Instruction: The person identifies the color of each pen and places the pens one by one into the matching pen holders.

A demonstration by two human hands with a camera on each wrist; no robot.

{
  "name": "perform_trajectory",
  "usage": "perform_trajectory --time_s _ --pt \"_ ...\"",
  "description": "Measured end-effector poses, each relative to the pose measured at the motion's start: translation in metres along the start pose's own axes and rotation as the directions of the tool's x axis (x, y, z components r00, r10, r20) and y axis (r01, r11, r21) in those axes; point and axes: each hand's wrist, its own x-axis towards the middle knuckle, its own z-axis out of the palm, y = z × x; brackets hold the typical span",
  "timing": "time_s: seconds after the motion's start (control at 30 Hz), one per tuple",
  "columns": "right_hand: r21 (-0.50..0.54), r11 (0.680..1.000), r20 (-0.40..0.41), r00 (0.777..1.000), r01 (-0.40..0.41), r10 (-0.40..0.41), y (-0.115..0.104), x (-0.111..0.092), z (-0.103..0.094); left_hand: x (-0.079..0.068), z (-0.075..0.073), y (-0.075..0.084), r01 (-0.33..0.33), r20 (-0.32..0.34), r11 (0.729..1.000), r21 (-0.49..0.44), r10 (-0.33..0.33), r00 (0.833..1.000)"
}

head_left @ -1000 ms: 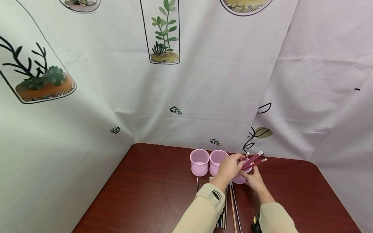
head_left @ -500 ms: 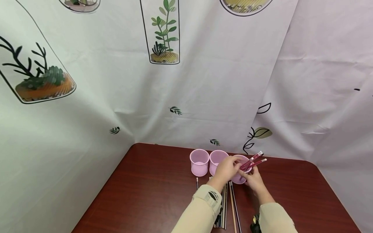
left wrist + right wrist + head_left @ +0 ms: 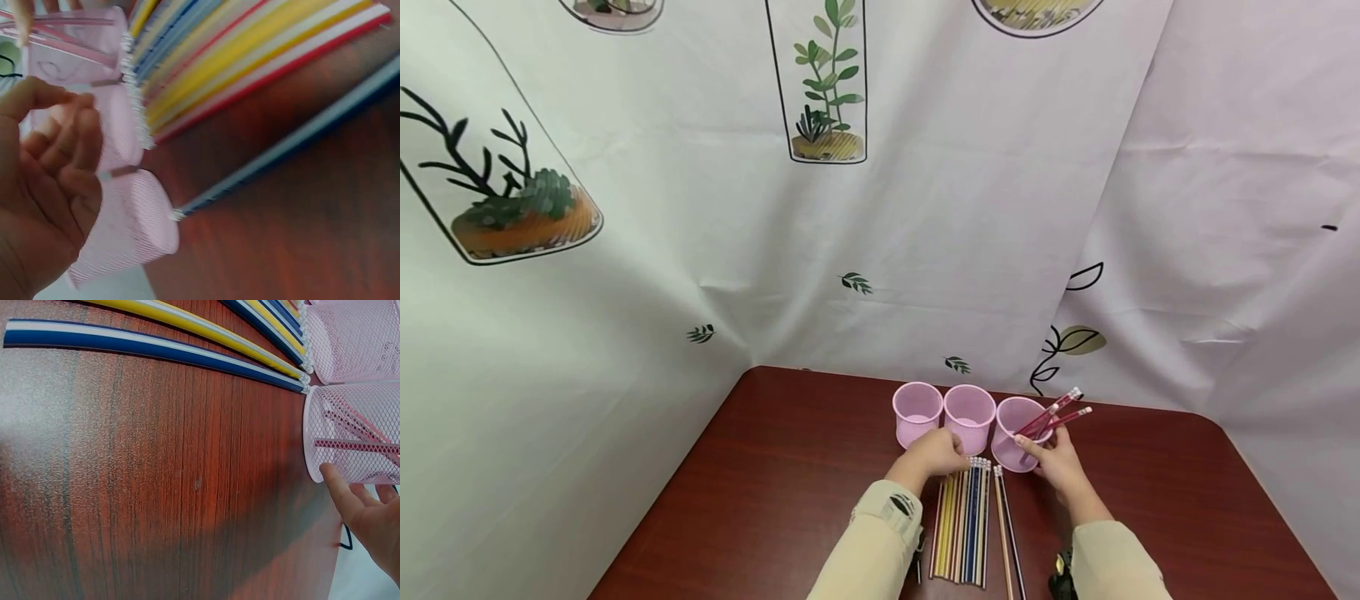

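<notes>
My left hand (image 3: 931,456) hovers over the eraser ends of a row of pencils (image 3: 961,529), before the middle pink mesh pencil holder (image 3: 968,435). Its fingers are loosely bent, and the left wrist view shows nothing in that hand (image 3: 53,181). My right hand (image 3: 1062,468) grips the right-hand pencil holder (image 3: 1009,450), thumb in front and fingers along the far side. Several red pencils (image 3: 1051,419) lean to the right inside this holder, eraser ends up. In the right wrist view my fingertips touch the mesh wall of the holder (image 3: 353,462).
A left-hand pencil holder (image 3: 917,425) completes the line at the back of the brown table (image 3: 760,500). Two pencils (image 3: 1009,529) lie right of the row. A single dark blue pencil (image 3: 281,147) lies apart on its other side. Patterned cloth (image 3: 940,250) hangs behind.
The left hand has let go of a red pencil, which now leans in the right holder, and has moved left and toward the pencil row. The right hand stays on the holder.
</notes>
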Motion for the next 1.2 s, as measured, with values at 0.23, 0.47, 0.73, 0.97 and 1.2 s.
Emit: perform_trajectory --time_s 0.23,0.47,0.73,0.97,1.2 --pt "-0.011 0.999 0.007 0.999 -0.035 0.035 -0.002 -0.001 0.0 -0.012 0.011 -0.02 0.142 -0.06 0.97 0.198 -0.133 0.989" --pt "0.024 0.998 -0.005 0.998 -0.062 0.062 0.031 0.023 -0.004 -0.013 0.023 -0.023 0.244 -0.143 0.926 0.289 -0.21 0.967" --pt "0.046 0.997 -0.004 0.998 -0.066 0.066 0.04 0.032 -0.006 -0.015 0.027 -0.019 0.27 -0.171 0.908 0.32 -0.225 0.959" --pt "0.017 0.999 0.003 0.999 -0.05 0.05 0.037 0.027 -0.005 -0.014 0.028 -0.018 0.309 -0.173 0.893 0.328 -0.264 0.949" --pt "0.001 0.999 0.014 0.999 -0.049 0.049 -0.008 -0.004 0.001 -0.012 0.033 -0.023 0.312 -0.183 0.895 0.318 -0.265 0.947"
